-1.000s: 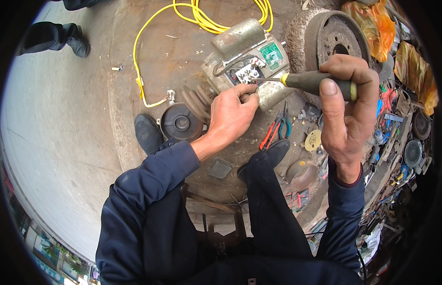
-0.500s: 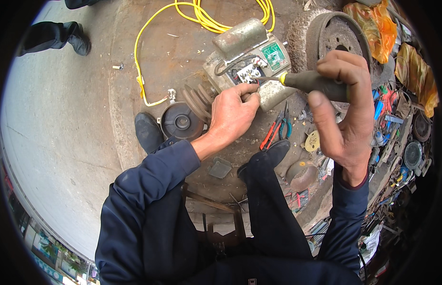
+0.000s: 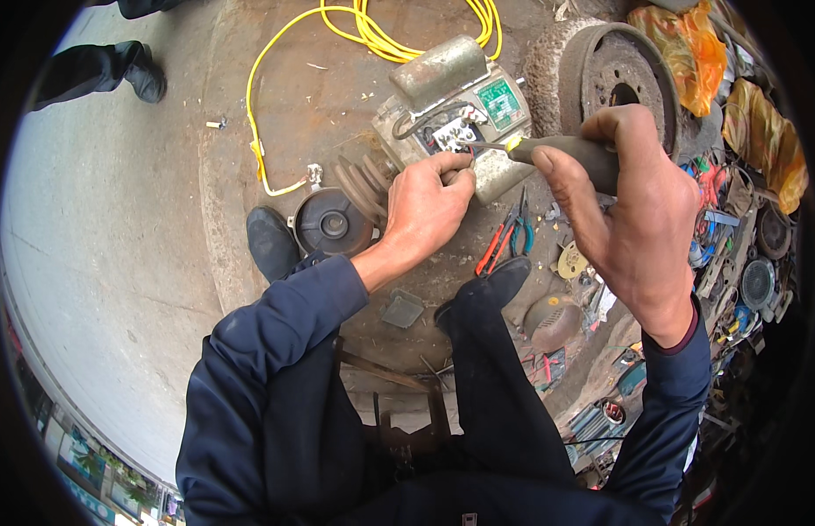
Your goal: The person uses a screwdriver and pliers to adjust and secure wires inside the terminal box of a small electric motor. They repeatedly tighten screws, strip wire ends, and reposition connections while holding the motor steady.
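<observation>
A grey electric motor [image 3: 420, 114] with a green plate and a stepped pulley [image 3: 359, 188] lies on the ground, its white terminal block [image 3: 454, 132] exposed. My left hand [image 3: 425, 206] is pinched at the block's lower side, near a short reddish wire; what exactly its fingertips hold is hard to make out. My right hand [image 3: 635, 219] grips a dark-handled screwdriver [image 3: 561, 158] with a yellow collar, its shaft reaching left to the terminals. A round end cover [image 3: 333, 223] lies left of my left wrist, and two pliers [image 3: 504, 237] lie below the motor.
A coiled yellow cable [image 3: 381, 39] runs behind the motor. A rusty wheel rim [image 3: 613, 61] on stone stands right, beside orange plastic bags [image 3: 679, 53] and piled scrap [image 3: 758, 289]. Another person's leg [image 3: 92, 74] is at upper left; my shoes flank the work.
My right hand has moved down and slightly left on the screwdriver, its thumb now further along the handle toward the collar. My left hand stays about where it was.
</observation>
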A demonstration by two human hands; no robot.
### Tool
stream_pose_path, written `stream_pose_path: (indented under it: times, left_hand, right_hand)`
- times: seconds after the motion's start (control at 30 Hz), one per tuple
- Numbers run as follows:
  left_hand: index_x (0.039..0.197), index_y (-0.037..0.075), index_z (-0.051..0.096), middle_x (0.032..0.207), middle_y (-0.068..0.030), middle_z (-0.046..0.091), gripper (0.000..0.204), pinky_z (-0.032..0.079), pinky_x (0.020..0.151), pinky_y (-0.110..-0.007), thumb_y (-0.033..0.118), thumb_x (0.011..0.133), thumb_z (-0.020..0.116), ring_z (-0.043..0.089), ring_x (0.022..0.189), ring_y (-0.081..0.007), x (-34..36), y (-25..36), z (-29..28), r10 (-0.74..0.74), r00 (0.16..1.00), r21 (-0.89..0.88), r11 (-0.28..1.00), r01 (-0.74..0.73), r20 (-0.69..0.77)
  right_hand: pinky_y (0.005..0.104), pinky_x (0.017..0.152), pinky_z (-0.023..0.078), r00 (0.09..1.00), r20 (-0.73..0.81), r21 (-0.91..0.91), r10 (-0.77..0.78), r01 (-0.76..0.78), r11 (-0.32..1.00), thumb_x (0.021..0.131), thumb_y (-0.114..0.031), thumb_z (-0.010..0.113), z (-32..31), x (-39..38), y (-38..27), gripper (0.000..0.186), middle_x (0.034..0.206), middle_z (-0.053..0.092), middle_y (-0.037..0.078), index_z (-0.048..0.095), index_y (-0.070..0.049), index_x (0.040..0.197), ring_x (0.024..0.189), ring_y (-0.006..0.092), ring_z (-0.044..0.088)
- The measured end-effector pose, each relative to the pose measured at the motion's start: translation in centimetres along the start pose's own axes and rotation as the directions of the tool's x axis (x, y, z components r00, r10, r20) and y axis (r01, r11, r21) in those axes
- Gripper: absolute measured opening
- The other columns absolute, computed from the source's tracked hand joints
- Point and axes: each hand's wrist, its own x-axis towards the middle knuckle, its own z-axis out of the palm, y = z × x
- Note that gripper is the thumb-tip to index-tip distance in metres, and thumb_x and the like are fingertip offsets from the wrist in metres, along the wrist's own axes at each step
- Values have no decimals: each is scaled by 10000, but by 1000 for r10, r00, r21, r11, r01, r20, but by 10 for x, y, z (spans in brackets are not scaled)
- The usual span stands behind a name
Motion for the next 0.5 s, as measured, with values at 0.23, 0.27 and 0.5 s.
stream_pose_path:
  times: [0.23,0.27,0.5]
  left_hand:
    - [1295,-37,796,775,39,669,365,499,654,-276,188,1023,705,567,704,-41,1,1,-1,29,1000,-24,999,-28,10]
    - [1294,-37,796,775,39,670,365,500,655,-277,189,1022,705,568,704,-41,1,1,-1,31,1000,-20,999,-30,6]
    - [1284,-30,804,779,35,672,355,503,665,-278,182,1016,707,573,717,-42,-1,2,-1,31,999,-25,999,-31,7]
  right_hand:
    - [385,724,590,994,-66,165,-85,95,982,978,-148,850,1,2,1,443,991,730,166,590,-11,1309,781,290,743]
    - [381,724,584,998,-53,98,-43,48,994,979,-161,857,2,1,-1,440,988,728,166,593,-12,1297,774,284,734]
    - [376,772,579,999,-33,263,13,-4,965,911,-118,904,3,-4,2,464,1010,719,171,623,-6,1263,875,271,740]
